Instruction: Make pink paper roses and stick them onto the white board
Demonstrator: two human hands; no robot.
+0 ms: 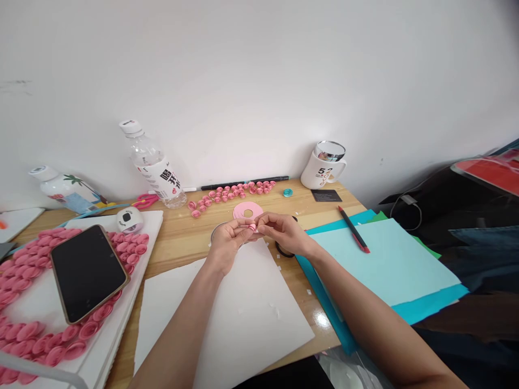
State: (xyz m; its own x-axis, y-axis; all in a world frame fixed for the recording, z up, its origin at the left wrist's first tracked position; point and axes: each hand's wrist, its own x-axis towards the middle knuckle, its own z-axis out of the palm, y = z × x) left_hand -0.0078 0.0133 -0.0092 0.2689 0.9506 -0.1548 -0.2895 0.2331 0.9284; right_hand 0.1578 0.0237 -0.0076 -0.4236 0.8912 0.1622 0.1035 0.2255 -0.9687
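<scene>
Both of my hands meet over the far edge of a white sheet (pixel 243 324). My left hand (pixel 230 237) pinches a small rolled pink paper strip (pixel 252 227) between thumb and fingers. Closed on the same strip from the other side is my right hand (pixel 284 231). Just beyond my fingers lies a flat stack of pink paper rings (pixel 244 209). Black-handled scissors (pixel 284 250) sit partly hidden under my right hand. A round grey object (pixel 214 231) shows beside my left hand, mostly covered.
Behind are rows of pink paper roses (pixel 227 193), a teal rose (pixel 287 192), a black pen (pixel 247 182), a bottle (pixel 158 167) and a mug (pixel 322 167). At left a phone (pixel 88 273) lies on a rose-covered board (pixel 152 224). Coloured paper (pixel 389 265) lies right.
</scene>
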